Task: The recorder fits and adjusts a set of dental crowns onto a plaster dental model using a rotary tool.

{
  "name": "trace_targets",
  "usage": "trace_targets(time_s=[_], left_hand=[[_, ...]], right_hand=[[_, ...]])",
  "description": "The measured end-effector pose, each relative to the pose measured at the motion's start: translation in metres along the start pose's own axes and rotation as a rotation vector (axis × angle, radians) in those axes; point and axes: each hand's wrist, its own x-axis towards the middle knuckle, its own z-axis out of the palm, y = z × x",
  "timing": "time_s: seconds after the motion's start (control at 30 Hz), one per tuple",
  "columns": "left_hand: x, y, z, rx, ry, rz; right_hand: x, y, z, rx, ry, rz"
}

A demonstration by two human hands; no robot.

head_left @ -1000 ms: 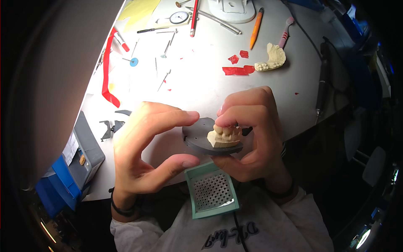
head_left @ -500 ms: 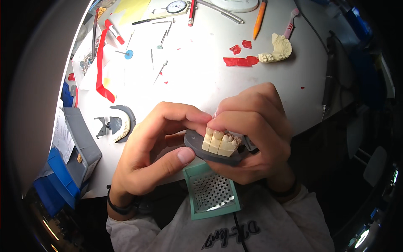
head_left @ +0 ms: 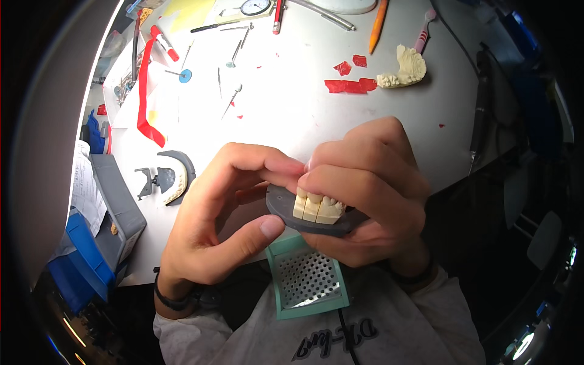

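Observation:
Between my hands is a dental model, with cream plaster teeth set on a flat dark grey base. My right hand grips it from the right, thumb side under the base and bent index finger across the tops of the teeth, hiding the rearmost ones. My left hand curls round the left side. Its thumb tip touches the base's edge, and its index fingertip meets my right fingertips just behind the teeth. Whether something small is pinched there is hidden.
Below the model sits a green-framed perforated grate. Another dental model lies left, beside a grey bin. Farther off are a cream plaster jaw, red wax pieces, a red strip, a blue disc tool and a dial gauge.
My right index finger has come down and left over the teeth, covering more of the back ones. My left hand has hardly moved, and the view has shifted slightly.

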Motion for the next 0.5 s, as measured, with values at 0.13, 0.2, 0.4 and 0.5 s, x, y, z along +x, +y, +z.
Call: trace_targets(time_s=[0.13,0.2,0.4,0.5], left_hand=[[0.002,0.0,-0.004,0.18,-0.036,0.063],[0.003,-0.001,-0.004,0.273,0.001,0.157],[0.007,-0.006,-0.006,0.709,0.214,0.313],[0.011,-0.005,-0.008,0.739,0.218,0.288]], right_hand=[[0.001,-0.005,-0.006,-0.028,-0.071,0.04],[0.003,-0.006,-0.006,-0.067,-0.095,0.019],[0.006,-0.017,-0.042,-0.364,-0.235,0.271],[-0.001,-0.015,-0.061,-0.476,-0.322,0.306]])
